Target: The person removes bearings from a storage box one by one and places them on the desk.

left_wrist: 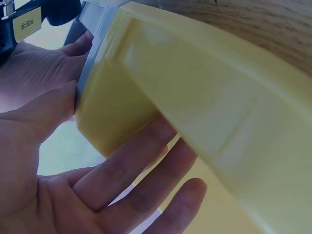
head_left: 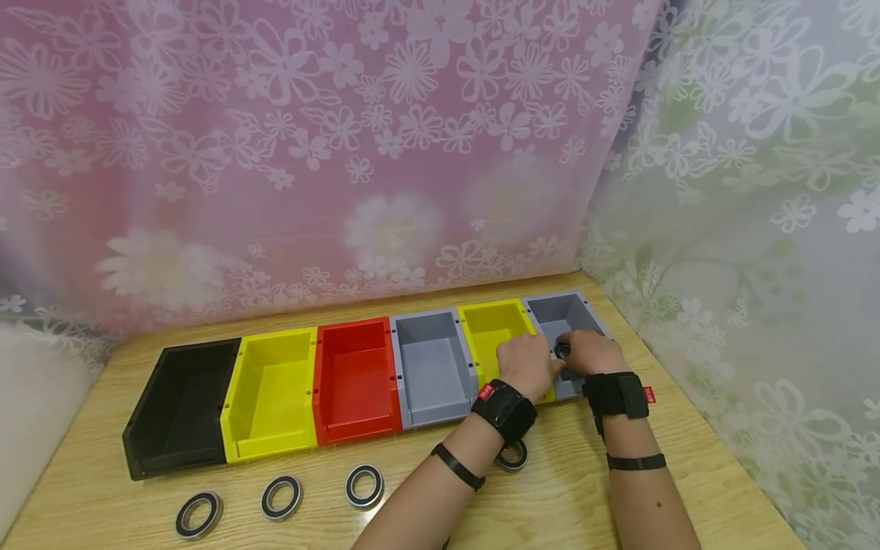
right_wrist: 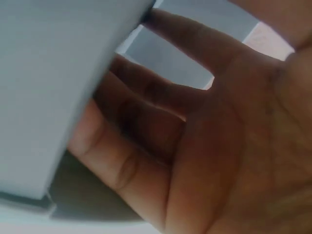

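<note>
In the head view my right hand [head_left: 596, 353] reaches into the grey bin [head_left: 560, 307] at the right end. A dark ring bearing [head_left: 562, 351] shows at its fingertips, pinched there. The right wrist view has the fingers of that hand partly behind a pale bin wall [right_wrist: 44, 87]; the bearing cannot be seen there. Beside it, my left hand [head_left: 524, 365] grips the side wall of the neighbouring yellow bin [head_left: 491, 325]. From the left wrist, the thumb [left_wrist: 53, 107] lies at the wall's outer edge, with the other fingers on the yellow side, their tips partly hidden.
Leftward in the row stand another grey bin [head_left: 431, 374], a red bin [head_left: 356, 382], a yellow bin [head_left: 275, 389] and a black bin [head_left: 189, 401]. Several bearings lie in front, including one [head_left: 364, 486] near the left forearm and one [head_left: 512, 457] partly under the left wrist.
</note>
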The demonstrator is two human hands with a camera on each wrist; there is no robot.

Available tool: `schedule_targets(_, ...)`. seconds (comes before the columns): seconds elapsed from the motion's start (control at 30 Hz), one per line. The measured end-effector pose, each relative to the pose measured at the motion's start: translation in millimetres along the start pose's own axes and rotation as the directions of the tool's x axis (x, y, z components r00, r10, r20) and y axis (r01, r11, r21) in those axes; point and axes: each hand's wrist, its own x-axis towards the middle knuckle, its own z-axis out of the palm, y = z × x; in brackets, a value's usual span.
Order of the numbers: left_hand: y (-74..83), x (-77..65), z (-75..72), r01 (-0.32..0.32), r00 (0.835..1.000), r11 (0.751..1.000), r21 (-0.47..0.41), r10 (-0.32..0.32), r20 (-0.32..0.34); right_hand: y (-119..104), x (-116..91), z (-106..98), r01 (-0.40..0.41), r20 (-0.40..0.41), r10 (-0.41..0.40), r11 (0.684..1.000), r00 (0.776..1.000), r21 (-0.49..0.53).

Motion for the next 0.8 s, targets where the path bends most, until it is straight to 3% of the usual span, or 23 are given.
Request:
schedule_targets(0.57,0.4,0.3,1.3,0.008,1.0,1.0,-0.002,-0.008,0.004,4.9,5.4,8.5,0.023,-0.004,-0.023,0.998,1.0,0.055)
schedule_targets(0.8,0.5,1.9,3.9,0.01,1.0,1.0,-0.011,-0.01,0.007,7.3,1.5,-0.7,0.093,-0.015,-0.092,0.982,0.996,0.163)
